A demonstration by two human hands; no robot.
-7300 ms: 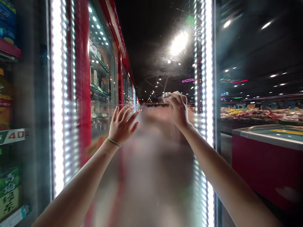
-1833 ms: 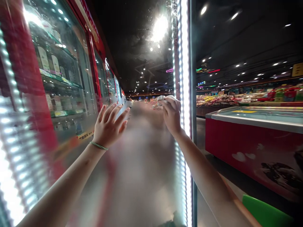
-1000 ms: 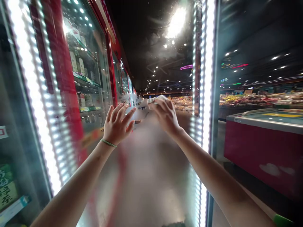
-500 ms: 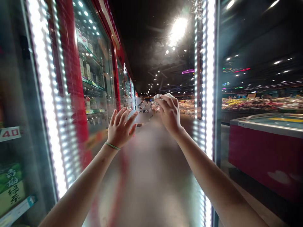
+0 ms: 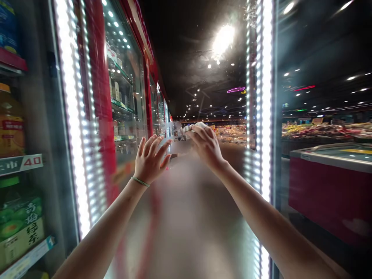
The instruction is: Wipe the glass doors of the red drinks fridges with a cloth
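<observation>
Fingers of the right hand are bent and drawn together over a white wad, probably cloth or tissue, holding it up to what looks like a glass pane. Only its edges show past the knuckles, so the full grip is hidden. In the head view, the left hand is just left of those fingertips, its digits fanned out with the palm toward the pane; no held thing shows there, though the palm is out of sight. A green band circles its wrist. Against half a second ago, the right fingertips have come closer to the left hand and farther from the light strip on their right, which suggests the wad now bears on a different patch of glass. The view has also swung left: an orange-capped bottle shows well left of both hands' fingers. Well right of them stands a dark red chest freezer.
</observation>
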